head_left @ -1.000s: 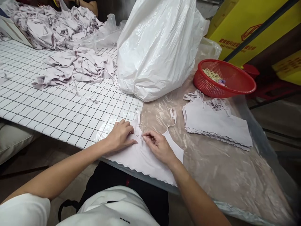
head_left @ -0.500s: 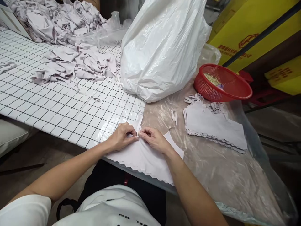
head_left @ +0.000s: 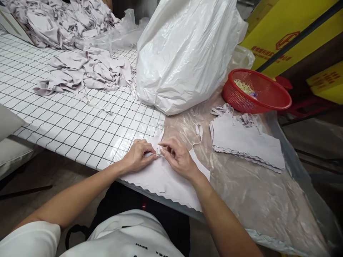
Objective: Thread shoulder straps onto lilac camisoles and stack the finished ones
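A pale lilac camisole with thin adjustable straps and a wavy hem lies flat at the table's near edge. My left hand is closed, pinching its upper edge at the base of the left strap. Just to the right, my right hand has its index finger raised away from the thumb. The thumb tip is close to the pinched spot; whether it touches the cloth is hard to see. Beyond the right hand, the other strap lies loosely curled. My right forearm covers part of the camisole.
Right of the work lies a neat stack of similar camisoles. Behind it stands a red mesh basket with pale stringy bits inside. A large white plastic bag fills the back middle. Crumpled lilac garments are heaped on the gridded tablecloth.
The right index finger has lifted and parted from the thumb, letting go of its pinch at the strap base. The left hand keeps its hold. The view has shifted slightly.
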Demonstrator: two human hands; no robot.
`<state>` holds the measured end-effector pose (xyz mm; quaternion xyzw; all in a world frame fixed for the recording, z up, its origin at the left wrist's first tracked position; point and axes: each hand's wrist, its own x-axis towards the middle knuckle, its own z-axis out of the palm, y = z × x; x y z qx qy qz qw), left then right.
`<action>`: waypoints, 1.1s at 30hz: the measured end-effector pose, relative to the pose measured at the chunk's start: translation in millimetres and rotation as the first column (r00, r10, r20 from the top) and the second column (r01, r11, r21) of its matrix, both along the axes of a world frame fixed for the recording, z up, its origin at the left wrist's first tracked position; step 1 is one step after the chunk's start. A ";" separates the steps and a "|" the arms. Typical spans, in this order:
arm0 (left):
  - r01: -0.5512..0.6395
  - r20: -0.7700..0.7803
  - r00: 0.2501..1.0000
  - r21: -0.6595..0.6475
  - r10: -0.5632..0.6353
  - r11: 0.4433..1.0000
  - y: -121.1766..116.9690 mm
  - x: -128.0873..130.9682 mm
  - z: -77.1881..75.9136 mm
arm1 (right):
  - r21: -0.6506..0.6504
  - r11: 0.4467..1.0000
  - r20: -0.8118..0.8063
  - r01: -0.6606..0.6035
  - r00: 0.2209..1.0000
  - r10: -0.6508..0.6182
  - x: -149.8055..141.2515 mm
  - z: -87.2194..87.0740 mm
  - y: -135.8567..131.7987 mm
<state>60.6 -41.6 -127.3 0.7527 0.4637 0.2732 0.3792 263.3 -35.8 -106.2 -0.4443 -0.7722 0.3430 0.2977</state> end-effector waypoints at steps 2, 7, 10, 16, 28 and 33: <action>0.008 -0.019 1.000 0.020 -0.008 1.000 -0.9 0.2 -1.2 | 0.054 0.989 0.089 -0.139 0.987 0.134 2.0 2.6 2.6; 0.006 -0.045 0.999 0.037 -0.005 0.999 -1.0 0.3 -2.2 | 0.067 0.963 0.176 -0.261 0.953 0.246 5.8 -1.3 8.4; -0.028 -0.034 0.999 0.019 0.029 0.999 0.0 0.6 -3.0 | 0.100 0.971 0.077 -0.217 0.975 0.210 5.6 -5.5 7.5; -0.067 -0.044 0.997 0.009 0.068 0.998 0.4 3.6 -5.9 | 0.132 0.990 -0.151 -0.038 0.987 0.058 -12.6 -18.3 -4.0; 0.011 -0.092 0.996 0.044 -0.007 0.999 -3.1 6.1 -2.2 | 0.081 0.851 -0.107 0.519 0.853 -0.510 58.2 -9.9 33.6; 0.041 -0.091 0.995 0.033 -0.038 0.999 5.1 -1.0 8.9 | 0.394 0.736 0.082 0.551 0.776 -0.625 92.4 4.2 44.8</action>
